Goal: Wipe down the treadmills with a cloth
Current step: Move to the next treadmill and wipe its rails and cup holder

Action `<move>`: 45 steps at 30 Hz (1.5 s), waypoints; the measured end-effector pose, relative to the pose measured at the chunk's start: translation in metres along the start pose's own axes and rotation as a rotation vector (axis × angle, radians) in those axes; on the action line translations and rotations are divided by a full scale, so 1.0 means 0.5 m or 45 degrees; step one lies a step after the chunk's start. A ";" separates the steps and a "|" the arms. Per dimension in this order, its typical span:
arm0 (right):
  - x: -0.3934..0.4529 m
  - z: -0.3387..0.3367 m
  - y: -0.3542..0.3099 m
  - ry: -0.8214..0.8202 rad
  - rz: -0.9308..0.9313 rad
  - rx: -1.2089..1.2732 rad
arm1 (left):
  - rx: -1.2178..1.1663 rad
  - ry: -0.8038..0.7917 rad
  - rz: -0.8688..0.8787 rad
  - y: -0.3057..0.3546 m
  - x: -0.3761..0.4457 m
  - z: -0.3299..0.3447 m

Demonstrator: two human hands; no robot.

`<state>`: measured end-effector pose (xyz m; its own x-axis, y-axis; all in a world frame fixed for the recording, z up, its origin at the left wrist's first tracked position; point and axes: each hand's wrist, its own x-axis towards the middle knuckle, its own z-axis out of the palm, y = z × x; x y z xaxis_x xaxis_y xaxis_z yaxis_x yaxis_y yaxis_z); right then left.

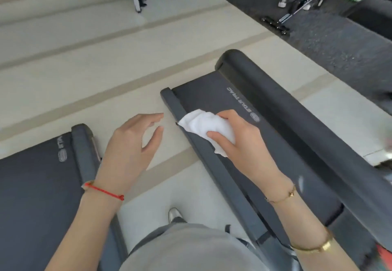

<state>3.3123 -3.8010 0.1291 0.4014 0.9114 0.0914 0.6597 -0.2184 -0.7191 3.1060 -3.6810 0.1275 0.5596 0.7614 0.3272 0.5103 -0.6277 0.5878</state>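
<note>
Mid-wipe on the right-hand treadmill (pixel 282 122): right hand (pixel 239 137) closed around a bunched white cloth (pixel 203 125), pressing it onto the treadmill's near side rail (pixel 203 154), close to its rear end. Left hand (pixel 129 143) empty, fingers loosely spread, hovering over the pale floor (pixel 84 69) beside that rail. Next, probably: drag along the rail, then the belt (second treadmill (pixel 31 186) beyond, apparently untouched). No containers visible.

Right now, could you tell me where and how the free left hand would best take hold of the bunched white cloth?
Probably at the loose corner of the bunched white cloth, coming from the left. That end sticks out over the grey treadmill side rail, while the right hand covers the rest. The left hand hovers open beside it.
</note>
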 end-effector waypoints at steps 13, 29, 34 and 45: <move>0.275 0.229 -0.094 -0.182 -0.006 -0.011 | 0.040 0.049 -0.315 -0.281 0.103 -0.118; 0.882 0.346 -0.090 -0.167 -0.070 -0.023 | 0.041 0.055 -0.372 -0.547 0.637 -0.102; 1.047 0.344 -0.087 -0.129 -0.019 -0.023 | 0.034 -0.010 -0.338 -0.618 0.815 -0.081; 1.366 0.388 -0.032 0.076 0.246 -0.058 | -0.006 -0.272 -0.055 -0.805 1.226 0.017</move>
<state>3.4526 -3.1075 0.0696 0.5591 0.8291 -0.0038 0.5944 -0.4040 -0.6953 3.2491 -2.9631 0.0850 0.6631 0.7358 0.1376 0.5344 -0.5940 0.6013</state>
